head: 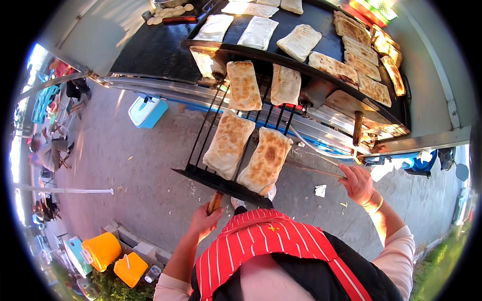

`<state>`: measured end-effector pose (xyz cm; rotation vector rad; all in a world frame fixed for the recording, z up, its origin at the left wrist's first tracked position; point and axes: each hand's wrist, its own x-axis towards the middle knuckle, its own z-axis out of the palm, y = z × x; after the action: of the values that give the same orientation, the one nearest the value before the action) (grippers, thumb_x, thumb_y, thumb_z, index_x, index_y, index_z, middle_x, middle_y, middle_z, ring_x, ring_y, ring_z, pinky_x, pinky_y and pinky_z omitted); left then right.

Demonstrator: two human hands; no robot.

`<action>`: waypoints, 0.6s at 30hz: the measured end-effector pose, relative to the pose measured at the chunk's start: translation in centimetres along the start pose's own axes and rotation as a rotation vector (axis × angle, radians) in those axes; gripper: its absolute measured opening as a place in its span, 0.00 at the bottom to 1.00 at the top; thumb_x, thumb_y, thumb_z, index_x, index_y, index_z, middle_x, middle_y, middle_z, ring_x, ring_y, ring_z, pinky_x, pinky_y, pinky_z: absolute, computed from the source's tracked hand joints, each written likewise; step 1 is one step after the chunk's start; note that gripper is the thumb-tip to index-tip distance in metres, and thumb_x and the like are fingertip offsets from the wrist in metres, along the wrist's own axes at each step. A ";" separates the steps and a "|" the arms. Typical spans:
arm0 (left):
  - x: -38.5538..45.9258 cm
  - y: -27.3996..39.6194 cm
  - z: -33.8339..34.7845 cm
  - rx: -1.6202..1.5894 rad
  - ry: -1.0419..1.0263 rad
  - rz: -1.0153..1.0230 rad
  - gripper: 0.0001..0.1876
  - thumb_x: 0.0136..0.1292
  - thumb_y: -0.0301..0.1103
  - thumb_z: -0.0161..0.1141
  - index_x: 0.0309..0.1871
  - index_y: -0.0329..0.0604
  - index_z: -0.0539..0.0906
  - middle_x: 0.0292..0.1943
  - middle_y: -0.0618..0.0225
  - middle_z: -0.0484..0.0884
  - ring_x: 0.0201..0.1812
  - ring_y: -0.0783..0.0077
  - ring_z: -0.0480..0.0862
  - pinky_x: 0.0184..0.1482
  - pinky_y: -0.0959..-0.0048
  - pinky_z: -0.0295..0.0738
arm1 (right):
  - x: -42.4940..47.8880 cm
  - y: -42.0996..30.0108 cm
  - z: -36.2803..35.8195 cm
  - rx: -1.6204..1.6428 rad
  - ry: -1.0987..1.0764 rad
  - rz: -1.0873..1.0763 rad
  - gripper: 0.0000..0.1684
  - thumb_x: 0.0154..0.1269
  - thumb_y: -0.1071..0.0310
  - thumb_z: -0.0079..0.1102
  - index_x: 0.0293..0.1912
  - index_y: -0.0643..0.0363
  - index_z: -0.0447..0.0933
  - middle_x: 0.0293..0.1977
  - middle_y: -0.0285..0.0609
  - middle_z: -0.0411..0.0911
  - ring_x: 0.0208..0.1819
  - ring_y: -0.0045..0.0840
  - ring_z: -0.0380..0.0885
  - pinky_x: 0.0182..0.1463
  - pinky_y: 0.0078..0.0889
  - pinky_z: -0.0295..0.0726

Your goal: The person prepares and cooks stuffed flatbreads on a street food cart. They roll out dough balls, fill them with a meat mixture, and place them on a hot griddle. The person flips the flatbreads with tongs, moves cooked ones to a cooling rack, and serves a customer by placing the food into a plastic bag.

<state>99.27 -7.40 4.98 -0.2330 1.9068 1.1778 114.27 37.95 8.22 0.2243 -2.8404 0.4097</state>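
My left hand [205, 221] grips the wooden handle [215, 203] of a black metal rack [203, 180] pulled partly out from under the griddle. Several browned rectangular flatbreads lie on the rack, two near me, one of them [266, 160] at the right, and two farther in by the griddle's front. My right hand [357, 184] holds a thin flat tool [320, 172], whose far end reaches toward the right near bread. Above, the black griddle [263, 47] carries pale flatbreads [257, 33] at the left and browned ones [331, 67] at the right, some stacked along its right side.
Left of the griddle, dough pieces [171, 14] lie on a dark worktop [158, 52]. A blue and white cooler [148, 111] stands on the ground. Yellow containers [101, 251] are at lower left. People sit at far left. A wooden handle [357, 128] juts from the griddle's front.
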 end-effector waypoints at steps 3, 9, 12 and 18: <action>0.3 -0.3 0.3 -0.031 0.001 -0.008 0.15 0.64 0.40 0.66 0.40 0.36 0.77 0.22 0.73 0.74 0.18 0.80 0.71 0.20 0.75 0.65 | -3.2 -2.1 1.8 0.400 -0.017 0.393 0.28 0.61 0.68 0.69 0.60 0.59 0.74 0.28 0.39 0.73 0.26 0.27 0.73 0.32 0.29 0.75; -0.3 0.5 0.3 0.011 0.007 -0.007 0.15 0.65 0.39 0.65 0.39 0.35 0.77 0.22 0.72 0.75 0.19 0.80 0.72 0.21 0.75 0.67 | -7.0 -7.5 5.1 1.416 0.113 1.093 0.22 0.71 0.64 0.62 0.60 0.61 0.75 0.28 0.27 0.70 0.25 0.11 0.64 0.27 0.16 0.62; 0.1 0.2 0.2 0.068 -0.004 0.005 0.14 0.65 0.40 0.65 0.38 0.36 0.77 0.21 0.71 0.75 0.19 0.79 0.73 0.21 0.74 0.68 | -6.6 -9.7 5.9 1.585 0.075 1.121 0.23 0.71 0.64 0.61 0.61 0.63 0.74 0.29 0.28 0.71 0.26 0.09 0.63 0.27 0.13 0.59; 0.8 -0.9 -0.3 0.084 -0.029 0.023 0.15 0.66 0.41 0.65 0.37 0.37 0.78 0.19 0.70 0.76 0.18 0.78 0.74 0.22 0.74 0.69 | -5.8 -10.7 7.2 1.620 0.089 1.084 0.22 0.71 0.65 0.61 0.61 0.63 0.75 0.33 0.28 0.74 0.29 0.09 0.65 0.28 0.13 0.62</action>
<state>99.13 -7.92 3.84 -0.1480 1.9336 1.1071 120.17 26.33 2.65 -1.0164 -1.5213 2.5728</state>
